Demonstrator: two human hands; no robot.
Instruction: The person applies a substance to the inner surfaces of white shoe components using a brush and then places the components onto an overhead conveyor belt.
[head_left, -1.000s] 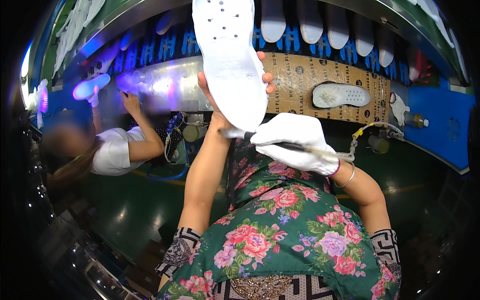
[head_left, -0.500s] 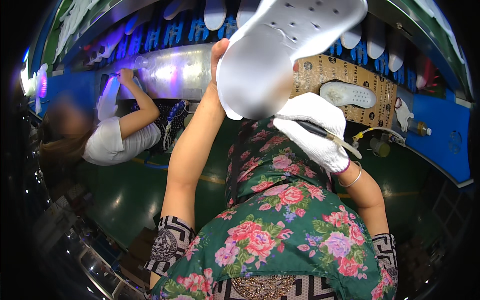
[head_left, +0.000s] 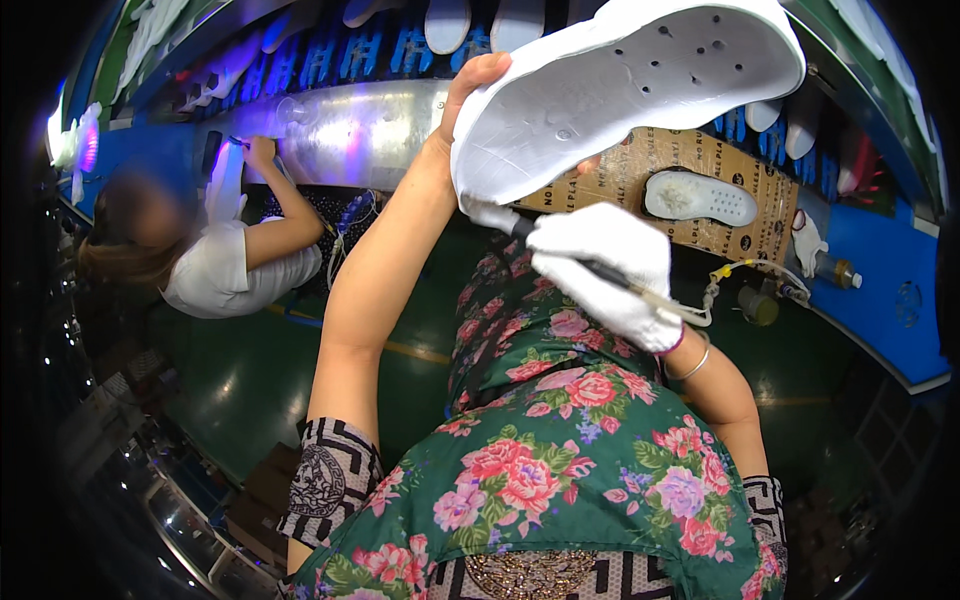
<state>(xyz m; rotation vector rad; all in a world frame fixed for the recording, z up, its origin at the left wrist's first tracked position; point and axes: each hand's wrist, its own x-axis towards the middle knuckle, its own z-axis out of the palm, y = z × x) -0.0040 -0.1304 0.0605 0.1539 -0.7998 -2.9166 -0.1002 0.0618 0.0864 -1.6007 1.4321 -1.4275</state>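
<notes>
A large white shoe sole (head_left: pixel 560 125), with small holes toward its front end, is held up tilted in front of me. Bare, my left hand (head_left: pixel 474 88) grips its heel end, the thumb hidden behind the sole. My right hand (head_left: pixel 612 268), in a white knit glove, is closed round the dark handle of a brush (head_left: pixel 494 214). The brush's pale tip meets the lower edge of the sole's heel, or lies just beside it; I cannot tell which. A thin pale tube comes out behind the gloved hand.
Another white sole (head_left: pixel 700 196) lies on a printed cardboard sheet (head_left: pixel 590 200). To the right are a white glove (head_left: pixel 806 240), a bottle (head_left: pixel 838 270) and a blue panel (head_left: pixel 890 290). Blue clamps (head_left: pixel 360 60) and soles line the back. On the left, a co-worker (head_left: pixel 230 260) handles a sole.
The sole has turned, showing its hollow inner face more, and its front end has swung right and lower. My gloved hand has moved slightly left and down, bringing the brush tip to the heel edge.
</notes>
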